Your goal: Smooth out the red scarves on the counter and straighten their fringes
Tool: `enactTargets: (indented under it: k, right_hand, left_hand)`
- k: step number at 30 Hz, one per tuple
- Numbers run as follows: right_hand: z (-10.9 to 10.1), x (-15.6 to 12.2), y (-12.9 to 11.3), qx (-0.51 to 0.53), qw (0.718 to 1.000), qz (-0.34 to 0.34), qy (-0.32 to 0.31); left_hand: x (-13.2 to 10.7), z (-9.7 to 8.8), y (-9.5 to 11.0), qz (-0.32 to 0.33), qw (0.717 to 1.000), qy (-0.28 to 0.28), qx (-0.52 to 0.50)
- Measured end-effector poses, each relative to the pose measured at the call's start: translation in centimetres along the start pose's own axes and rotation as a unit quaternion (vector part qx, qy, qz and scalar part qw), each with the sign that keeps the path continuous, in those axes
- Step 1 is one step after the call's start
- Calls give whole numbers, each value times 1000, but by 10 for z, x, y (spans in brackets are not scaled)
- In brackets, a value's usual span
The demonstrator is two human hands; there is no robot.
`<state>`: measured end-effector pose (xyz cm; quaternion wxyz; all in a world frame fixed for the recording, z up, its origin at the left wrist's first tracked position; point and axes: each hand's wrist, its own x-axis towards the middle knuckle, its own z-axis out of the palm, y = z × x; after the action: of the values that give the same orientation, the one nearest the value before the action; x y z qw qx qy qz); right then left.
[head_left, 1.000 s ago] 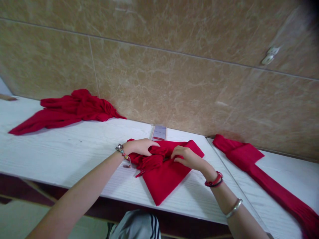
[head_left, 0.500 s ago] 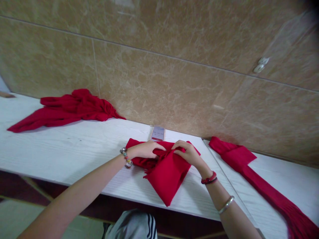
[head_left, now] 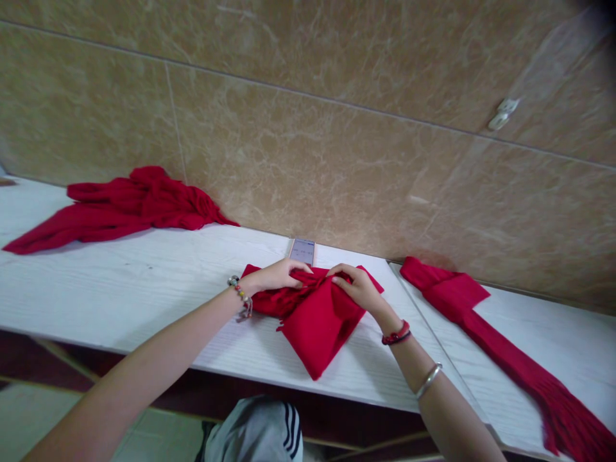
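A red fringed scarf [head_left: 317,327], partly folded, lies on the white table in front of me, one folded corner pointing towards the front edge. My left hand [head_left: 279,274] is closed on its gathered upper part, the fingertips partly tucked into the cloth. Beside it my right hand [head_left: 359,285] pinches the scarf near the same gathered spot, its thumb and fingers on the fabric. Some fringe shows below the left hand. Just behind the scarf lies a phone [head_left: 303,251] with its screen lit.
A crumpled red cloth [head_left: 129,208] rests on the left of the white table [head_left: 158,289], against the tiled wall [head_left: 308,154]. Another red scarf [head_left: 500,353] with a fringed end stretches along the right side, past a seam in the tabletop.
Both hands stay on the scarf and have shifted only slightly. More of the phone's screen detail shows. The whole view has moved a little.
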<state>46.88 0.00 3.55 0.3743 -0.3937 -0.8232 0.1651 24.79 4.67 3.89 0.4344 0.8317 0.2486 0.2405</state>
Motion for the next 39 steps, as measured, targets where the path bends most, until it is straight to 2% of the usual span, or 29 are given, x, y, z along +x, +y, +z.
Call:
enactTargets:
  k: [5,8,11,14,17,19,21,25,27,31,33,37,39]
  right_hand:
    - [-3,-1,-3,14,999,-7,-47]
    - [-1,0,-2,22,999,-13,-32]
    - [3,3,2,13,1000,-16,-16]
    - [7,5,8,-23,1000,1,19]
    - [9,6,14,-63,997,20,37]
    - [11,7,16,-79,996,26,30]
    - [12,7,17,-91,995,29,19]
    - [13,7,16,-111,993,29,8]
    - [13,7,16,-121,992,33,13]
    - [8,7,18,-152,986,50,48]
    - [1,5,15,-169,981,48,81]
    - [-19,-12,-9,-182,966,60,173]
    - [-26,-29,-31,-178,966,88,166]
  left_hand:
    - [-2,20,7,-1,997,-77,-9]
    - [-2,34,10,-16,991,-131,-7]
    - [-2,34,7,-36,989,-142,38]
    - [-2,15,1,-21,991,-120,56]
    - [-4,-4,1,-36,998,-56,22]
    - [-7,-4,6,-57,998,-6,4]
    - [-9,8,13,-72,997,18,13]
    - [-10,42,19,-71,997,10,39]
    - [-9,50,17,-79,997,4,25]
    - [-7,39,11,-94,993,-27,-73]
    - [-7,29,8,-98,990,-19,-96]
    - [-6,16,0,-111,993,24,3]
    - [-6,12,-4,-128,991,15,27]
